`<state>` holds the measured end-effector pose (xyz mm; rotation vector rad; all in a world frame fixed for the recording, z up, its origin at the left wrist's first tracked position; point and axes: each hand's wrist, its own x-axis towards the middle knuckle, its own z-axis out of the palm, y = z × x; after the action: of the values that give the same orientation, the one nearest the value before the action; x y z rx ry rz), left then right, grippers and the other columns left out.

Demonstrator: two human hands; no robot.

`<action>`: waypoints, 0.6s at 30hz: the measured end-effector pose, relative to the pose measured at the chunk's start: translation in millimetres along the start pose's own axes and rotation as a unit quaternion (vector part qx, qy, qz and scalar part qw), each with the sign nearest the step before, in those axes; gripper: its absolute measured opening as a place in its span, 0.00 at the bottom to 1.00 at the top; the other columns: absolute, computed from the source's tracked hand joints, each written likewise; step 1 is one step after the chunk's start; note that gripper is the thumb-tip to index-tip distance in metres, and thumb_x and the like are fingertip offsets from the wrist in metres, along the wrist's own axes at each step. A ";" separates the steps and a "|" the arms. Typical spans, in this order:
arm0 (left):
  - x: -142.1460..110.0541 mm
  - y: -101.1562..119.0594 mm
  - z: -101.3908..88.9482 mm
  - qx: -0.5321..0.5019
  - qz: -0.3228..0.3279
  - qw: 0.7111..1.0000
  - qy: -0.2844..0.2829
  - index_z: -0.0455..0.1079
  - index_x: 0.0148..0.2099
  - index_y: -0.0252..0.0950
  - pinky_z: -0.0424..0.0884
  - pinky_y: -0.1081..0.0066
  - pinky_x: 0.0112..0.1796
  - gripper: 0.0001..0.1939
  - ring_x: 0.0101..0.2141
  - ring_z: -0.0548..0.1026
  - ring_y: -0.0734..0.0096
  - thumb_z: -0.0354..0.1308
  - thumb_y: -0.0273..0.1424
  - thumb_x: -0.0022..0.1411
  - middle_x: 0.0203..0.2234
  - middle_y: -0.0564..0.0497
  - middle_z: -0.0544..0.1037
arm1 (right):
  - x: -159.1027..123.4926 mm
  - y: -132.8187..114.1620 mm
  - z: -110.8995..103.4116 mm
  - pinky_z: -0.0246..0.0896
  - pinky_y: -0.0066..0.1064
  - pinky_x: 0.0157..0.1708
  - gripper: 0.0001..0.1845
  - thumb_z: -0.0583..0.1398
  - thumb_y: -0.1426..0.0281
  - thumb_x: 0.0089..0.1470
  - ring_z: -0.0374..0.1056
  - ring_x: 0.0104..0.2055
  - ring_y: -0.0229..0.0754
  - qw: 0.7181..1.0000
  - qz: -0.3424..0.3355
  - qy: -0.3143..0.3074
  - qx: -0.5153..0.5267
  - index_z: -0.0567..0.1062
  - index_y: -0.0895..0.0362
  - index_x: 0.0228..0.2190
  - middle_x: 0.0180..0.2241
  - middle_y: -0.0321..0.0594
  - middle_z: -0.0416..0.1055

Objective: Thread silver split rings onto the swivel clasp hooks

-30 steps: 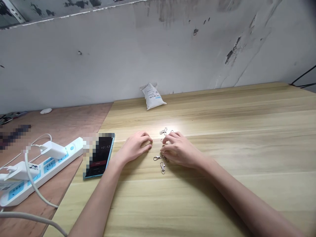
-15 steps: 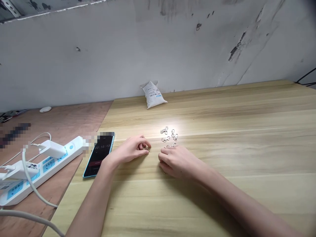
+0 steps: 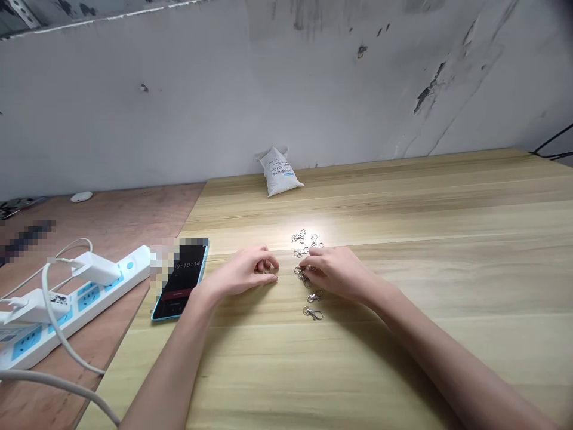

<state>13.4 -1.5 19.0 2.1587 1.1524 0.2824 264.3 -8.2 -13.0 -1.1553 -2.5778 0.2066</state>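
Observation:
Several small silver lobster clasps point(image 3: 313, 313) with rings lie in a loose column on the wooden table. My right hand point(image 3: 338, 270) is over the middle of the column, fingertips pinched on a clasp point(image 3: 297, 270) and partly hiding others beneath. Another clasp point(image 3: 314, 296) lies just below that hand, and one more point(image 3: 299, 236) is farther up. To the left, my left hand point(image 3: 248, 270) rests on the table with its fingers curled and thumb near the index finger. A small glint shows inside its curl, too little to name.
A phone point(image 3: 183, 278) with a running timer lies left of my left hand. A white power strip point(image 3: 134, 263) with plugged chargers and cables is on the lower brown board point(image 3: 147, 200). A white labelled packet point(image 3: 281, 173) stands by the wall.
My right hand has moved up and slightly right, uncovering clasps below it. My left hand has shifted slightly right, its thumb and index tips a little farther apart.

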 end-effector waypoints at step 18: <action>17.6 18.0 30.6 0.121 0.115 0.966 0.198 0.73 0.42 0.40 0.66 0.64 0.43 0.06 0.37 0.74 0.67 0.58 0.34 0.64 0.39 0.50 0.76 | 13.9 -16.6 0.3 0.55 0.27 0.25 0.08 0.59 0.65 0.53 0.64 0.26 0.35 0.881 0.161 0.101 0.433 0.73 0.57 0.28 0.26 0.36 0.72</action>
<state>50.0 -8.3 5.5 2.5328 1.1984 0.7392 243.8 -8.8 -6.0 -1.1193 -1.7318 1.1114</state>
